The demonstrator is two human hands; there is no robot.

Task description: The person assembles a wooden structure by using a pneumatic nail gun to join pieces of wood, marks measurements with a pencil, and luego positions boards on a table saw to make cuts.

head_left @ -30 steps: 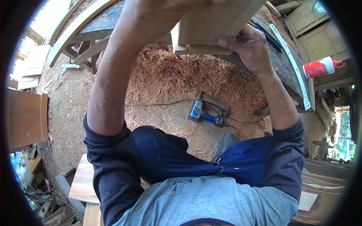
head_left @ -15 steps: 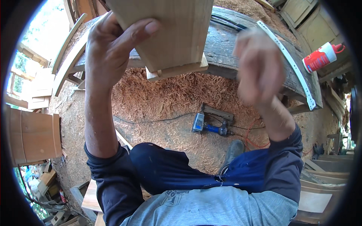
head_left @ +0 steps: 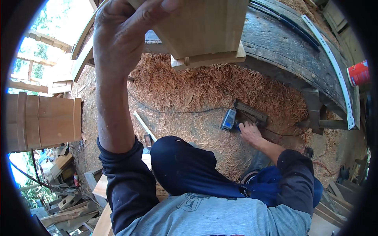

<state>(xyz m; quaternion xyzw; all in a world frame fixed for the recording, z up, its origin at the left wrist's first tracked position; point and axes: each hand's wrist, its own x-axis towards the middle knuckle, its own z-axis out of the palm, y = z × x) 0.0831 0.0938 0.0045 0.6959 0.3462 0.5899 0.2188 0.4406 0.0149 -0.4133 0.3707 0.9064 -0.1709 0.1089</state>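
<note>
My left hand point(head_left: 121, 43) grips a flat pale wooden board point(head_left: 201, 27) at its left edge, with the thumb lying over its face. The board leans at the workbench point(head_left: 283, 47), and a lighter wooden strip point(head_left: 214, 59) runs across its lower end. Down on the floor, my right hand point(head_left: 252, 133) is closed around the handle of a blue, silver and black nail gun point(head_left: 229, 119), which lies among wood shavings. Part of the handle is hidden under my fingers.
On the bench lie a white perforated strip point(head_left: 332, 59) and dark thin rods point(head_left: 291, 23). A red and white bottle point(head_left: 357, 73) stands at the right. Shavings point(head_left: 189, 84) and a cord point(head_left: 169, 111) cover the floor. A wooden cabinet piece point(head_left: 55, 121) and scrap wood point(head_left: 75, 208) are at the left.
My right hand has moved down from above the bench to the nail gun on the floor and taken hold of its handle. The left hand keeps its grip on the board.
</note>
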